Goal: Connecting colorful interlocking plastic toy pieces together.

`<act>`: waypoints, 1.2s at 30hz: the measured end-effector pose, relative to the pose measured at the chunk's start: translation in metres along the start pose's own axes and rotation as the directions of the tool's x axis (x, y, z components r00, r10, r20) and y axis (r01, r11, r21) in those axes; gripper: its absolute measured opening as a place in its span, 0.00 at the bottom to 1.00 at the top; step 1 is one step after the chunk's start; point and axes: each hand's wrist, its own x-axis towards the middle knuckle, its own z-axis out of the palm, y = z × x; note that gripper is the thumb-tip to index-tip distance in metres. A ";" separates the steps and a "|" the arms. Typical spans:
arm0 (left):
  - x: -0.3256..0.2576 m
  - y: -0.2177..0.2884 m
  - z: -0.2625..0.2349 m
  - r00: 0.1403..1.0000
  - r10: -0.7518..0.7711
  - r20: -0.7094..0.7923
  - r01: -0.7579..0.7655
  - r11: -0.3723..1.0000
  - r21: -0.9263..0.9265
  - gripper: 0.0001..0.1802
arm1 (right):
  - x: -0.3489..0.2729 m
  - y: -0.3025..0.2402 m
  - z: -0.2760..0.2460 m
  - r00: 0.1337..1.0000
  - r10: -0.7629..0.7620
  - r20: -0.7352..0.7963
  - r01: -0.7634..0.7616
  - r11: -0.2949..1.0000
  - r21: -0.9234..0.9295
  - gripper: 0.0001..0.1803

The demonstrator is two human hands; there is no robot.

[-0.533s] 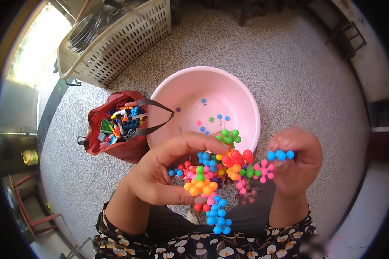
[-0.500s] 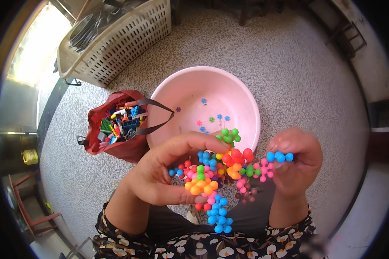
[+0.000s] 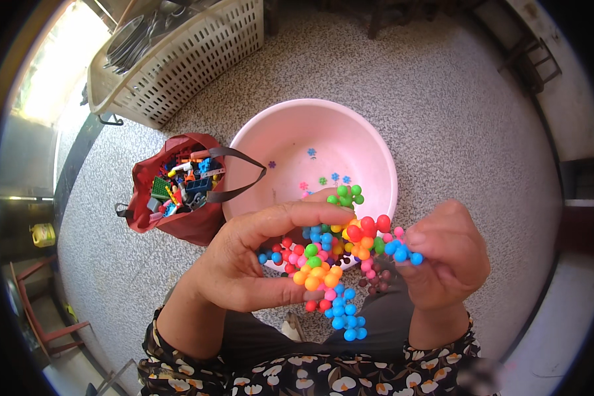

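Observation:
My left hand [image 3: 241, 257] is closed around a cluster of ball-shaped connector pieces [image 3: 315, 274] in orange, red, pink, green, yellow and blue. Its thumb is below and its fingers curl over the top. Several blue balls hang from the cluster's lower end, and a green piece [image 3: 345, 196] sticks up past my fingertips. At the cluster's right end, my right hand [image 3: 450, 257] pinches a blue ball piece [image 3: 401, 252] between thumb and forefinger. That piece lies against a pink one, but I cannot tell whether they are joined. My palm hides part of the cluster.
Beyond my hands, a pink basin [image 3: 310, 105] stands on the speckled floor, with small flower shapes on its bottom. To its left is a red bag [image 3: 188, 228] full of building toys, its handle over the basin's rim. A cream slatted basket [image 3: 198, 63] stands farther back.
My right hand has turned, and the blue piece has swung lower and left, against the pink end of the cluster. The cluster has tilted slightly in my left hand, its lower blue end shifting right and up.

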 end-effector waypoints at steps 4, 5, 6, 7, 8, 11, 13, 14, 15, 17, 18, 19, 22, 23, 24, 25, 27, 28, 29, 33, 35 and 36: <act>0.000 0.002 0.000 0.998 0.007 -0.055 0.005 0.977 0.215 0.33 | 0.002 -0.002 0.002 0.998 -0.047 0.042 0.049 0.997 -0.066 0.11; 0.000 0.003 0.002 0.996 -0.008 -0.087 0.028 0.975 0.222 0.32 | 0.002 -0.002 0.003 0.998 -0.046 0.042 0.049 0.997 -0.065 0.11; -0.001 0.003 0.002 0.996 -0.009 -0.088 0.028 0.975 0.221 0.32 | 0.002 -0.002 0.004 0.998 -0.049 0.044 0.052 0.996 -0.076 0.11; -0.001 0.005 0.002 0.994 -0.031 -0.107 0.056 0.970 0.236 0.32 | 0.002 -0.002 0.004 0.998 -0.052 0.046 0.056 0.995 -0.086 0.11; -0.002 0.005 0.002 0.991 -0.053 -0.125 0.083 0.964 0.251 0.32 | 0.002 -0.001 0.004 0.998 -0.052 0.046 0.056 0.995 -0.086 0.11; -0.001 0.000 0.002 0.992 -0.021 -0.127 0.060 0.948 0.313 0.32 | 0.001 0.000 0.003 0.996 -0.070 0.064 0.075 0.994 -0.085 0.11; -0.002 0.000 0.003 0.989 -0.042 -0.143 0.084 0.950 0.302 0.32 | 0.001 0.000 0.003 0.989 -0.102 0.103 0.114 0.986 -0.122 0.12; -0.002 0.000 0.004 0.985 -0.063 -0.160 0.108 0.951 0.291 0.32 | 0.002 0.000 0.003 0.989 -0.102 0.103 0.114 0.986 -0.121 0.12; -0.002 0.001 0.004 0.985 -0.063 -0.160 0.108 0.951 0.290 0.32 | 0.002 -0.001 0.002 0.988 -0.088 0.124 0.105 0.985 -0.138 0.13; -0.002 0.000 0.004 0.985 -0.065 -0.163 0.112 0.948 0.299 0.32 | 0.002 -0.001 0.002 0.987 -0.073 0.144 0.095 0.983 -0.155 0.13; -0.002 0.000 0.004 0.984 -0.065 -0.163 0.112 0.948 0.298 0.32 | 0.001 0.000 0.003 0.988 -0.068 0.142 0.090 0.984 -0.153 0.13; -0.002 0.001 0.005 0.981 -0.073 -0.178 0.119 0.956 0.268 0.32 | 0.001 0.001 0.004 0.988 -0.065 0.139 0.086 0.985 -0.149 0.12; -0.002 0.002 0.005 0.978 -0.083 -0.193 0.130 0.961 0.246 0.32 | 0.001 0.003 0.006 0.986 -0.087 0.139 0.110 0.980 -0.165 0.13; -0.003 0.002 0.006 0.978 -0.085 -0.193 0.133 0.958 0.254 0.32 | 0.001 0.003 0.005 0.987 -0.088 0.138 0.110 0.980 -0.165 0.13; -0.003 0.003 0.006 0.978 -0.084 -0.193 0.133 0.958 0.256 0.32 | 0.002 0.003 0.005 0.984 -0.095 0.148 0.121 0.976 -0.179 0.13; -0.002 0.001 0.005 0.978 -0.078 -0.192 0.129 0.955 0.266 0.32 | 0.002 0.003 0.005 0.982 -0.099 0.159 0.129 0.972 -0.195 0.13; -0.001 0.001 0.005 0.979 -0.073 -0.190 0.124 0.953 0.275 0.32 | 0.002 0.005 0.005 0.982 -0.093 0.166 0.127 0.970 -0.206 0.13; -0.001 0.001 0.005 0.976 -0.084 -0.199 0.138 0.951 0.275 0.33 | 0.002 0.006 0.005 0.981 -0.089 0.171 0.125 0.969 -0.214 0.13; 0.000 0.001 0.005 0.973 -0.095 -0.208 0.152 0.949 0.275 0.33 | 0.002 0.007 0.004 0.981 -0.088 0.171 0.124 0.969 -0.215 0.13; 0.001 0.005 0.003 0.968 -0.156 -0.195 0.195 0.959 0.204 0.34 | 0.001 0.007 0.005 0.984 -0.061 0.165 0.094 0.976 -0.198 0.12; 0.002 0.003 0.002 0.985 -0.100 -0.143 0.118 0.984 0.131 0.34 | 0.002 0.006 0.006 0.986 -0.056 0.159 0.087 0.978 -0.192 0.12; 0.003 0.003 0.004 0.985 -0.099 -0.143 0.118 0.984 0.133 0.34 | 0.002 0.005 0.007 0.983 -0.082 0.164 0.116 0.971 -0.208 0.13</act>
